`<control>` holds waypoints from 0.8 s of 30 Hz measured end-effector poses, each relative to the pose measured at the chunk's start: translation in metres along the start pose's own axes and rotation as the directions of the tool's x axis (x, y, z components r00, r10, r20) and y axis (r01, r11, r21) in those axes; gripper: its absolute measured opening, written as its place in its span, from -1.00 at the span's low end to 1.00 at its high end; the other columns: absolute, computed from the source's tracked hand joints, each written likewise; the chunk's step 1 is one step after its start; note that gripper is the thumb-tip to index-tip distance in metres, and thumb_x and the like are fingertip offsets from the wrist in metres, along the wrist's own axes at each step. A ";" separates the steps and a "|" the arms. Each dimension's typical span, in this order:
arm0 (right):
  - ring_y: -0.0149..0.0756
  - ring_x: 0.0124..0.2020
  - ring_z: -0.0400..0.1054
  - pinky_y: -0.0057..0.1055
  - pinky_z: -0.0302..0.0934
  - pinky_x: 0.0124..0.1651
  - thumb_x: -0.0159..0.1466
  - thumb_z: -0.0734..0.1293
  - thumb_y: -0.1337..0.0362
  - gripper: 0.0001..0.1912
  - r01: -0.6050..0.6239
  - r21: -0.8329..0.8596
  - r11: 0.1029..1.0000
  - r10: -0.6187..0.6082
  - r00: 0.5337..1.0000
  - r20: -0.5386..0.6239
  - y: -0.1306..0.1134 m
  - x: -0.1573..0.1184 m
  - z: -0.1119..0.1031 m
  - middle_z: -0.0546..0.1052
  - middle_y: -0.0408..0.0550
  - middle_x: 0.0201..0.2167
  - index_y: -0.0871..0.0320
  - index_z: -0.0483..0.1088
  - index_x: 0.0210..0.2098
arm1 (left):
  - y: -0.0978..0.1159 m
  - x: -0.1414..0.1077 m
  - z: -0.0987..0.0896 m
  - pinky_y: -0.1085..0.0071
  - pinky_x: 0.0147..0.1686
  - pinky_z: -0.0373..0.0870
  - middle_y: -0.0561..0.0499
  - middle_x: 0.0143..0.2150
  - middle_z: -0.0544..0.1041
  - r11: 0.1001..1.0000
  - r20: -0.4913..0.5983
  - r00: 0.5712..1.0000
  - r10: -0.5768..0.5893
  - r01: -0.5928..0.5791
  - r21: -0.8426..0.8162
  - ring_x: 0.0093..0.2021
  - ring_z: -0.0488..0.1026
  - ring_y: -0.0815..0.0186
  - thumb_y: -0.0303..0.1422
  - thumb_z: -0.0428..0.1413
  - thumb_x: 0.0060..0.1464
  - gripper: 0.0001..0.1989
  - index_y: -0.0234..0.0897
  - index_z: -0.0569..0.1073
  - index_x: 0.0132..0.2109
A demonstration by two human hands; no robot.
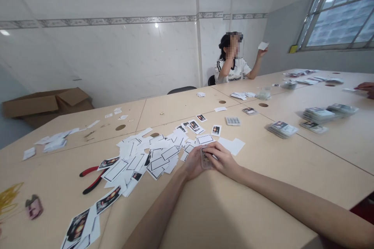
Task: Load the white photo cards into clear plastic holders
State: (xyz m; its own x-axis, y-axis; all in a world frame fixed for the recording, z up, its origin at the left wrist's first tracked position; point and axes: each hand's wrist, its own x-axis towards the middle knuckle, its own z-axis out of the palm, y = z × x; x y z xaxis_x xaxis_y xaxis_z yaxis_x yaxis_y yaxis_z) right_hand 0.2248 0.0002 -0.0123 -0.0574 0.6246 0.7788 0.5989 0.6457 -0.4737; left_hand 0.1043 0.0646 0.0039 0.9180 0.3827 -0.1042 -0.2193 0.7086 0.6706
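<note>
My left hand [192, 164] is closed around the side of a small clear plastic case [207, 164], held just above the table. Over its top and right side curl the fingers of my right hand [224, 159], gripping it too. Something dark and gold shows inside the case; my fingers cover part of it. Just beyond and left of my hands spreads a loose pile of white cards with black frames [159, 159]. A photo-printed card [216, 130] and a closed clear case [233, 121] lie past my right hand.
Red-handled pliers [92, 181] lie partly under the cards. At the left are a pink object [34, 207] and yellow rubber bands [10, 198]. Stacked clear cases [282, 129] stand at the right. Across the table [248, 155] sits a person [233, 68] holding up a white card.
</note>
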 end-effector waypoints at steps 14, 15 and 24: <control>-0.34 -0.23 0.26 -0.37 0.25 -0.20 0.20 0.14 0.43 -0.73 -0.003 -0.022 1.000 0.002 1.000 -0.010 -0.004 0.001 0.000 0.31 -0.02 -0.28 0.09 0.29 -0.14 | -0.001 0.002 -0.004 0.37 -0.26 0.22 -0.04 -0.39 0.45 1.000 -0.014 1.000 0.004 -0.004 0.026 -0.37 0.37 0.33 -0.29 -0.05 0.01 -0.77 -0.37 0.39 -0.30; -0.34 -0.23 0.26 -0.37 0.25 -0.20 0.20 0.14 0.43 -0.74 -0.006 -0.023 1.000 0.005 1.000 -0.015 -0.004 0.002 0.000 0.31 -0.02 -0.28 0.09 0.29 -0.14 | -0.001 0.002 -0.004 0.37 -0.25 0.22 -0.04 -0.39 0.45 1.000 -0.013 1.000 0.002 -0.002 0.028 -0.37 0.38 0.33 -0.29 -0.05 0.01 -0.77 -0.37 0.39 -0.30; -0.34 -0.23 0.26 -0.38 0.25 -0.20 0.20 0.15 0.41 -0.75 0.013 -0.025 1.000 -0.013 1.000 -0.002 -0.003 0.002 -0.001 0.31 -0.02 -0.29 0.10 0.29 -0.15 | -0.001 0.001 -0.003 0.40 -0.24 0.23 -0.03 -0.39 0.44 0.999 -0.003 1.000 -0.003 0.003 0.034 -0.38 0.38 0.36 -0.30 -0.04 0.00 -0.77 -0.38 0.39 -0.31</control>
State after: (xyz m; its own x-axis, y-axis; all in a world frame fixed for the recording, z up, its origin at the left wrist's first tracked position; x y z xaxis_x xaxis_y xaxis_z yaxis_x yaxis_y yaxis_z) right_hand 0.2235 -0.0012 -0.0091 -0.0640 0.6155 0.7855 0.6181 0.6424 -0.4530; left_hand 0.1045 0.0662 0.0014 0.9175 0.3828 -0.1082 -0.2054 0.6888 0.6952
